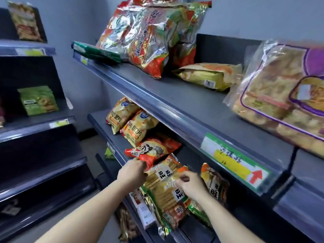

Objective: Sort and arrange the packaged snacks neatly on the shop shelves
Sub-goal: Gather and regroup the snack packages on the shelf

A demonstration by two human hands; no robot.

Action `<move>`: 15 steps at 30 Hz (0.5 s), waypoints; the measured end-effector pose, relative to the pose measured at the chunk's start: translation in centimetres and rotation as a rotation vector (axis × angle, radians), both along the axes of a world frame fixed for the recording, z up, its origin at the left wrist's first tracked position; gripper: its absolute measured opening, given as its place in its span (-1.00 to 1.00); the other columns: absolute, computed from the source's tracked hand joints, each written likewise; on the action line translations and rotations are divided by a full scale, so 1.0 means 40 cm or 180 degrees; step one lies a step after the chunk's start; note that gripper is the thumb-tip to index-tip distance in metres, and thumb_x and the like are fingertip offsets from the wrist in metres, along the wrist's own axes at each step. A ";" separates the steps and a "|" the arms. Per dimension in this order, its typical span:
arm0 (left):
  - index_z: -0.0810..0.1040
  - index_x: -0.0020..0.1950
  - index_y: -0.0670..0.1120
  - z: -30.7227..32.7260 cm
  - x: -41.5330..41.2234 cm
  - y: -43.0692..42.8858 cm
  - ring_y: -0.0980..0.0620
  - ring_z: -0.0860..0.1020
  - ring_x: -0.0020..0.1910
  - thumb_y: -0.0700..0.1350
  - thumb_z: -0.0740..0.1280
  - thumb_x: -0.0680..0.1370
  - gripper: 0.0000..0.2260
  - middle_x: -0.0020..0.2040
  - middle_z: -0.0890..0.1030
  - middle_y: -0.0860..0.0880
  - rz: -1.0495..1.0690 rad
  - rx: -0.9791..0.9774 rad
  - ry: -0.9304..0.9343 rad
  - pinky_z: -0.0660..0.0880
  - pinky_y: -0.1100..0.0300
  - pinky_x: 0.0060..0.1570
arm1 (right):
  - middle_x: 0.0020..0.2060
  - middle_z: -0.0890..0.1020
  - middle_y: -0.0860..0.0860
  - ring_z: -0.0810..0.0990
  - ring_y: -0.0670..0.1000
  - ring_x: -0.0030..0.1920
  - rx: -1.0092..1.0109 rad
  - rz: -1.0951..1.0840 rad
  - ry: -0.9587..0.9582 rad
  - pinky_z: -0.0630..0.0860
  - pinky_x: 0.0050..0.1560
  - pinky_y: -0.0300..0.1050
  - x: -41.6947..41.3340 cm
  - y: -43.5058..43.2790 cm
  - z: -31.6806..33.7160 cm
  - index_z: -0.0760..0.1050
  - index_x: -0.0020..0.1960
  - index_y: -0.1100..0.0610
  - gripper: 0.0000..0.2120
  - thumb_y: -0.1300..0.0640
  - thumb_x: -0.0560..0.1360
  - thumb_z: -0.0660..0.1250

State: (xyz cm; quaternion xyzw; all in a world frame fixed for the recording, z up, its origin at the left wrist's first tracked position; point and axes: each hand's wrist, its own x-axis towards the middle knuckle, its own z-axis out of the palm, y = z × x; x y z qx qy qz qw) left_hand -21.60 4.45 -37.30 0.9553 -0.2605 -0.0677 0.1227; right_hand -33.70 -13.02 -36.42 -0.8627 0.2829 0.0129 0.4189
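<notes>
Both left grip (132, 174) and right grip (191, 185) pinch crackers (164, 192).

Glossy, crinkled foil on the red bags (140, 37), clear shiny plastic round the biscuits (273, 95), a smooth matt grey shelf (184, 95), its glossy plastic strip (157, 107) over a paper label (235, 160).

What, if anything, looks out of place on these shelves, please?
On the upper shelf, red snack bags are heaped in a leaning pile, and a gold bag lies flat beside them instead of standing.
</notes>
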 end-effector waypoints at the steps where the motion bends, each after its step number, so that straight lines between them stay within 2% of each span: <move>1: 0.56 0.23 -0.02 -0.010 0.031 -0.005 -0.07 0.50 0.20 -0.04 0.33 0.52 -0.71 0.19 0.51 -0.02 0.0030 0.0029 0.0039 0.52 0.00 0.14 | 0.10 0.60 0.00 0.56 -0.04 0.05 0.0012 0.0051 -0.0022 0.51 0.00 -0.26 0.032 0.001 -0.004 0.54 0.17 0.11 -0.76 0.17 0.51 0.35; 3: 0.54 0.23 -0.03 -0.029 0.088 -0.015 -0.09 0.49 0.21 -0.02 0.33 0.51 -0.70 0.19 0.50 -0.05 0.0123 0.0081 0.0082 0.52 -0.02 0.13 | 0.20 0.53 0.02 0.49 -0.09 -0.03 0.0113 0.0139 -0.0026 0.42 -0.31 -0.51 0.089 0.005 -0.014 0.47 0.28 0.17 -0.69 0.22 0.54 0.30; 4: 0.53 0.24 -0.03 -0.037 0.112 -0.020 -0.09 0.48 0.21 -0.01 0.34 0.50 -0.68 0.20 0.49 -0.05 0.0173 0.0117 0.0096 0.51 -0.02 0.12 | 0.24 0.49 0.01 0.47 -0.11 -0.06 0.0176 0.0184 -0.0015 0.39 -0.39 -0.53 0.112 0.007 -0.019 0.44 0.33 0.18 -0.66 0.23 0.56 0.29; 5: 0.51 0.27 -0.03 -0.045 0.133 -0.025 -0.08 0.47 0.22 0.02 0.35 0.50 -0.65 0.21 0.47 -0.05 0.0221 0.0163 0.0110 0.51 -0.02 0.12 | 0.29 0.46 0.00 0.48 -0.12 -0.05 0.0194 0.0234 0.0004 0.40 -0.35 -0.54 0.133 0.008 -0.028 0.41 0.36 0.17 -0.63 0.23 0.56 0.28; 6: 0.48 0.29 -0.03 -0.054 0.153 -0.029 -0.08 0.45 0.23 0.05 0.36 0.49 -0.61 0.23 0.45 -0.05 0.0260 0.0217 0.0137 0.50 -0.02 0.13 | 0.34 0.44 0.00 0.51 -0.12 0.03 0.0190 0.0290 0.0017 0.44 -0.17 -0.52 0.151 0.009 -0.040 0.39 0.39 0.15 -0.60 0.21 0.56 0.28; 7: 0.44 0.32 -0.03 -0.064 0.171 -0.032 -0.09 0.42 0.26 0.08 0.36 0.48 -0.55 0.26 0.43 -0.05 0.0288 0.0273 0.0182 0.49 -0.03 0.13 | 0.39 0.41 0.00 0.50 -0.08 0.18 0.0179 0.0355 0.0072 0.42 0.08 -0.39 0.164 0.013 -0.049 0.36 0.41 0.14 -0.58 0.18 0.56 0.29; 8: 0.38 0.35 -0.03 -0.076 0.190 -0.034 -0.10 0.39 0.29 0.11 0.36 0.47 -0.50 0.30 0.40 -0.06 0.0316 0.0320 0.0243 0.48 -0.03 0.15 | 0.41 0.38 0.00 0.42 -0.05 0.32 0.0164 0.0414 0.0150 0.34 0.25 -0.29 0.171 0.020 -0.056 0.34 0.43 0.12 -0.55 0.15 0.56 0.30; 9: 0.32 0.39 -0.03 -0.087 0.210 -0.035 -0.11 0.36 0.32 0.13 0.35 0.47 -0.45 0.34 0.35 -0.06 0.0344 0.0347 0.0293 0.45 -0.05 0.16 | 0.43 0.36 -0.01 0.36 -0.03 0.39 0.0163 0.0467 0.0245 0.28 0.32 -0.23 0.177 0.026 -0.063 0.32 0.44 0.11 -0.51 0.11 0.55 0.32; 12: 0.16 0.50 -0.01 -0.112 0.277 -0.039 -0.13 0.29 0.39 0.19 0.29 0.51 -0.35 0.42 0.26 -0.08 0.0434 0.0360 0.0404 0.39 -0.12 0.22 | 0.44 0.35 -0.04 0.35 -0.05 0.40 0.0119 0.0526 0.0418 0.27 0.35 -0.17 0.195 0.038 -0.078 0.30 0.45 0.07 -0.40 0.03 0.47 0.41; 13: 0.15 0.51 -0.02 -0.116 0.297 -0.041 -0.13 0.28 0.40 0.23 0.25 0.52 -0.34 0.43 0.26 -0.08 0.0447 0.0368 0.0445 0.36 -0.14 0.24 | 0.44 0.35 -0.04 0.36 -0.05 0.40 0.0100 0.0521 0.0474 0.27 0.36 -0.16 0.200 0.039 -0.079 0.30 0.45 0.06 -0.38 0.02 0.45 0.43; 15: 0.25 0.43 -0.05 -0.124 0.338 -0.048 -0.14 0.32 0.38 0.33 0.18 0.51 -0.36 0.37 0.36 -0.08 0.0462 0.0362 0.0589 0.34 -0.14 0.24 | 0.44 0.35 -0.04 0.36 -0.04 0.40 0.0125 0.0470 0.0557 0.27 0.37 -0.14 0.207 0.039 -0.075 0.30 0.45 0.05 -0.36 0.04 0.43 0.45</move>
